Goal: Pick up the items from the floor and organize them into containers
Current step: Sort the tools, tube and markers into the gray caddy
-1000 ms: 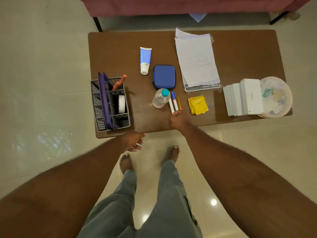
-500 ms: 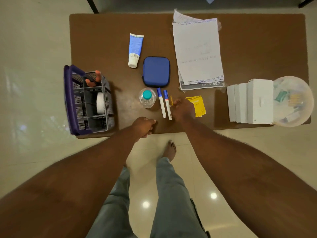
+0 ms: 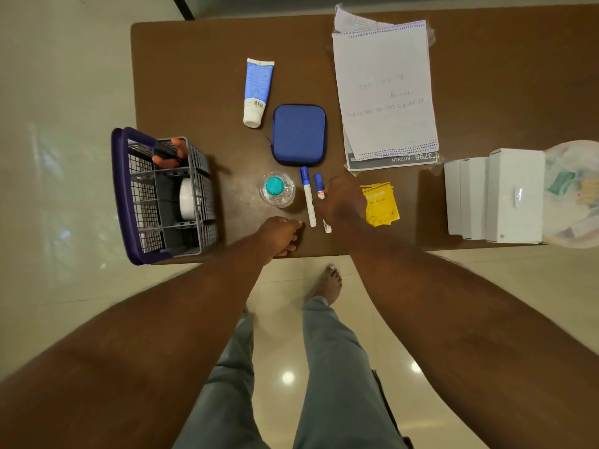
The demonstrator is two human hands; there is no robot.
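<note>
2 bare arms reach forward. The left hand [image 3: 280, 234] curls into a fist, knuckles up; the right hand [image 3: 340, 202] lies palm down slightly further ahead, fingertips hidden.

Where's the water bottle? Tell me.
Head view: the water bottle stands on the table between the basket on its left and the markers on its right, near the blue case.

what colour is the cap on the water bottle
Teal, seen from above in the head view: water bottle.

Right hand [image 3: 341, 202] over blue-capped marker [image 3: 319, 182]
</note>
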